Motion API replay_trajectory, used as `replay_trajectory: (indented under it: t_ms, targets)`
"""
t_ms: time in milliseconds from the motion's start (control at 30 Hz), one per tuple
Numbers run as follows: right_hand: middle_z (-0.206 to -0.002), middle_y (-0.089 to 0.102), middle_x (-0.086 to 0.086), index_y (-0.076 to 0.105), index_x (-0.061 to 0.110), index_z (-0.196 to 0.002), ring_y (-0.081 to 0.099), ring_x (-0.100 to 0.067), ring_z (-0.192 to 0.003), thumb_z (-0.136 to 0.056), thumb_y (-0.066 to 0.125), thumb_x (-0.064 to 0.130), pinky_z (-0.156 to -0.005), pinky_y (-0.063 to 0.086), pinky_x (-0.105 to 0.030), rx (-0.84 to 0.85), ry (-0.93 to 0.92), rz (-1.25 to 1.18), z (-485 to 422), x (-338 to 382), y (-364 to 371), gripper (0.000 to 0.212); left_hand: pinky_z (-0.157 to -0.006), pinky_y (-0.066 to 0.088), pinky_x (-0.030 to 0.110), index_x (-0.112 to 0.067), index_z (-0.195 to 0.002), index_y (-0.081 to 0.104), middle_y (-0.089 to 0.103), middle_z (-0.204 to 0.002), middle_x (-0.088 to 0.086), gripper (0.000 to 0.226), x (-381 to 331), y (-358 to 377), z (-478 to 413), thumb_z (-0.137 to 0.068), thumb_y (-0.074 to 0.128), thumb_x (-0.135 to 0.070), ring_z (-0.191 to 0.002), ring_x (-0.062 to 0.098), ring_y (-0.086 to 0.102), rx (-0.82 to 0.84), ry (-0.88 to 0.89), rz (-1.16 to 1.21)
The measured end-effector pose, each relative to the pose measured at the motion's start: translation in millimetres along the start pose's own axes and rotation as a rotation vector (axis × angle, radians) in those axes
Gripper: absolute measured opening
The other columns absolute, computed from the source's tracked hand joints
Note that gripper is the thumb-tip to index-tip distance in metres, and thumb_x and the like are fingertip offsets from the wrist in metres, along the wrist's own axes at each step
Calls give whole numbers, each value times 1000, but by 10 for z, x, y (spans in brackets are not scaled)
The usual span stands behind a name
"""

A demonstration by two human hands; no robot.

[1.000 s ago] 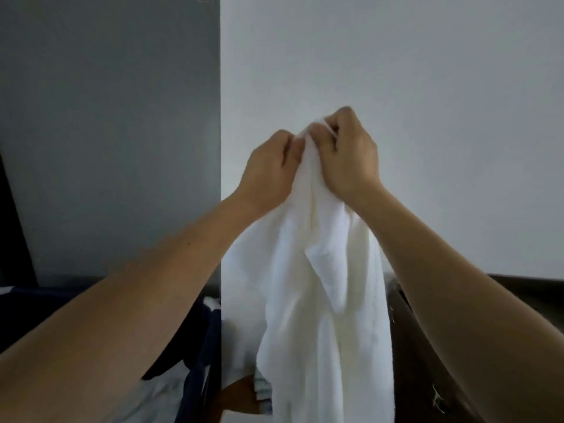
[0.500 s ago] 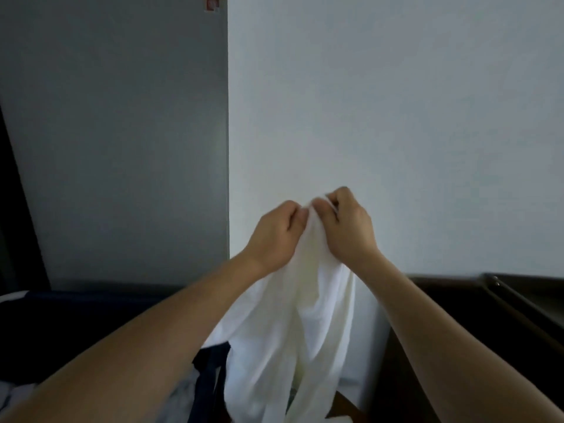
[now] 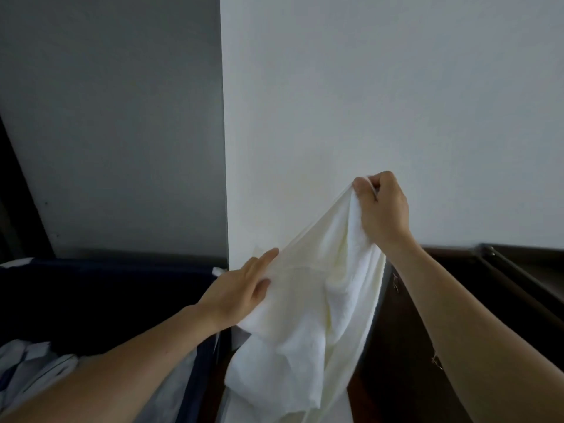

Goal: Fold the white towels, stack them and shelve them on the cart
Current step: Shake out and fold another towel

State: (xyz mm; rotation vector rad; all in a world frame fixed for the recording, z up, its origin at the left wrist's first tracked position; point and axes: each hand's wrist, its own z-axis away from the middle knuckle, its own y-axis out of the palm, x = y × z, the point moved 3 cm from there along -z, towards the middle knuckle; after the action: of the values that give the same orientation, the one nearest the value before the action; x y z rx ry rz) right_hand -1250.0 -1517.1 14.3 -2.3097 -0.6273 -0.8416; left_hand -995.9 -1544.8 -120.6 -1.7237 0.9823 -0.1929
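A white towel [image 3: 308, 319] hangs crumpled in front of me, its lower part running out of the bottom of the view. My right hand [image 3: 383, 209] grips one top corner of it, fingers curled, raised at the right of centre. My left hand [image 3: 241, 293] sits lower and to the left, sliding along the towel's upper edge; the thumb lies on the cloth and the index finger points out straight over it. The edge is stretched taut between the two hands.
A white wall corner [image 3: 224, 148] stands straight ahead, grey wall to its left. A dark blue bin [image 3: 100, 297] with pale laundry [image 3: 33, 370] sits at lower left. Dark brown furniture with a rail [image 3: 500, 270] is at right.
The hands, which pinched the towel's top together, have parted. My right hand moved up and right with the corner; my left hand slid down and left along the edge.
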Motion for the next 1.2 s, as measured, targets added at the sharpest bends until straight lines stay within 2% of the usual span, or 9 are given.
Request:
replay_trajectory:
  t_ms: [133, 300, 400, 467, 667, 833, 967, 1067, 1200]
  targets:
    - [-79, 50, 14, 49, 13, -94, 49, -14, -79, -101, 49, 34, -73, 33, -29, -5, 24, 12, -1, -84, -33, 22, -74, 52, 27, -26, -147, 32, 58, -109, -9, 44, 137, 63, 88, -105, 42, -32, -80, 4, 58, 134, -72, -52]
    - [-80, 50, 11, 49, 12, -96, 48, -14, -75, -101, 47, 35, -70, 34, -31, 8, 99, 63, -10, -292, -88, 23, -76, 57, 42, -16, -105, 58, 65, -93, -1, 24, 424, 53, 164, -104, 44, -35, -80, 14, 65, 177, -249, 73]
    - [-79, 49, 9, 49, 11, -96, 50, -21, -83, -101, 46, 35, -73, 35, -32, 12, 155, 113, -17, -487, -131, 25, -68, 54, 23, -16, -94, 62, 66, -87, 0, 24, 481, -94, 154, -102, 48, -34, -74, 4, 63, 90, -303, 244]
    - [-78, 49, 8, 49, 9, -96, 50, -23, -83, -101, 46, 34, -72, 34, -33, 27, 195, 138, 0, -607, -134, 25, -66, 50, 20, -13, -88, 65, 68, -82, 4, 30, 536, -214, 139, -99, 52, -38, -71, 7, 63, 21, -340, 347]
    - [-78, 53, -1, 54, 3, -97, 50, -24, -78, -100, 46, 32, -68, 36, -35, 93, 297, 149, 54, -813, -145, 30, -82, 60, 29, 8, -113, 65, 71, -109, 21, 30, 608, -407, 98, -98, 56, -17, -99, 30, 68, -217, -518, 1037]
    - [-78, 41, -9, 47, 10, -81, 37, -23, -71, -97, 49, 27, -63, 30, -34, 140, 320, 99, 7, -805, -161, 23, -97, 51, 44, 4, -119, 63, 71, -108, 15, 33, 498, -447, 54, -101, 51, -21, -98, 26, 67, -321, -578, 1288]
    - [-91, 50, -6, 53, 7, -86, 48, -24, -76, -97, 52, 31, -62, 37, -32, 121, 397, 110, 26, -910, -161, 27, -82, 56, 37, -3, -104, 69, 75, -94, 9, 22, 313, -507, -75, -99, 57, -21, -82, 20, 71, -382, -650, 1318]
    - [-116, 45, 1, 62, 12, -96, 55, -23, -89, -96, 59, 37, -82, 46, -35, 51, 347, 60, 210, -865, -72, 25, -76, 57, 37, 1, -99, 67, 73, -97, 15, 19, 178, -416, -214, -96, 64, -17, -86, 28, 69, -391, -767, 1246]
    - [-91, 65, -4, 64, 17, -83, 60, -26, -85, -92, 65, 35, -76, 43, -33, 77, 254, 66, 572, -647, 206, 20, -74, 54, 44, 5, -90, 63, 62, -84, 20, 29, -116, -130, -375, -95, 65, -24, -77, 29, 61, -367, -781, 1015]
